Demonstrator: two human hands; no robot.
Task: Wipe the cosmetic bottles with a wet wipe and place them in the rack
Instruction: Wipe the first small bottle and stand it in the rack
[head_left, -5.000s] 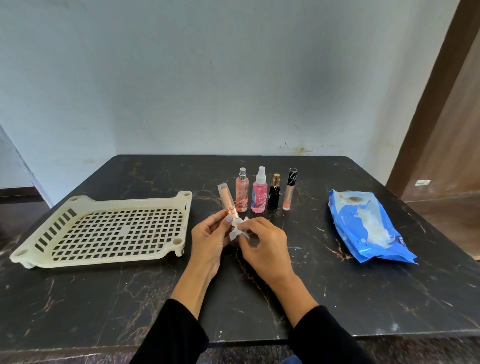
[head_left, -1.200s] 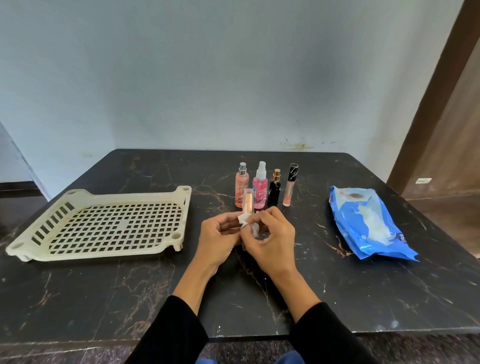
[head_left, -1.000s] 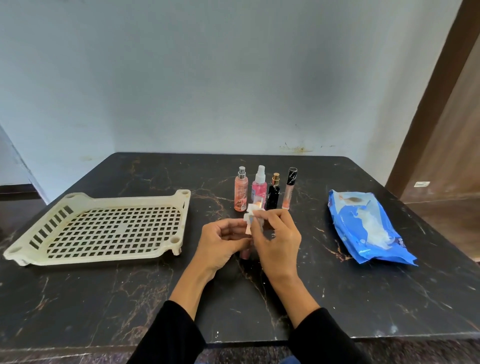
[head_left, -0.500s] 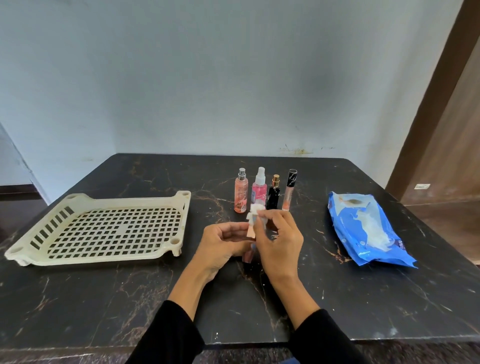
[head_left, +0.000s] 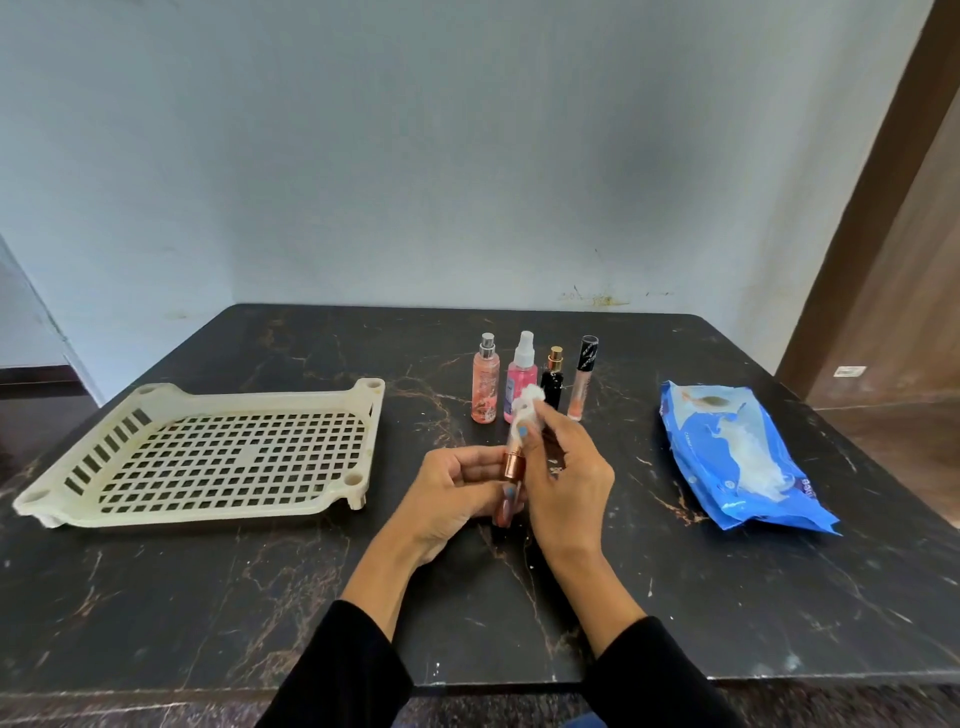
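My left hand (head_left: 453, 499) grips the lower part of a slim lip gloss tube (head_left: 512, 465) with a copper band, held upright over the table. My right hand (head_left: 563, 467) pinches a small white wet wipe (head_left: 525, 410) around the tube's upper end. Behind the hands stand several cosmetic bottles in a row: a peach spray bottle (head_left: 485, 379), a pink spray bottle (head_left: 520, 371), a small black bottle (head_left: 554, 376) and a black-capped gloss tube (head_left: 583, 376). The cream plastic rack (head_left: 208, 452) lies to the left with nothing in it.
A blue pack of wet wipes (head_left: 737, 452) lies to the right on the dark marble table (head_left: 260, 597). A pale wall runs along the table's far edge, and a brown door frame (head_left: 883, 197) stands at the right.
The tube went from tilted left to upright in my left hand. My right hand slid the wipe up to the tube's top end, baring the copper band.
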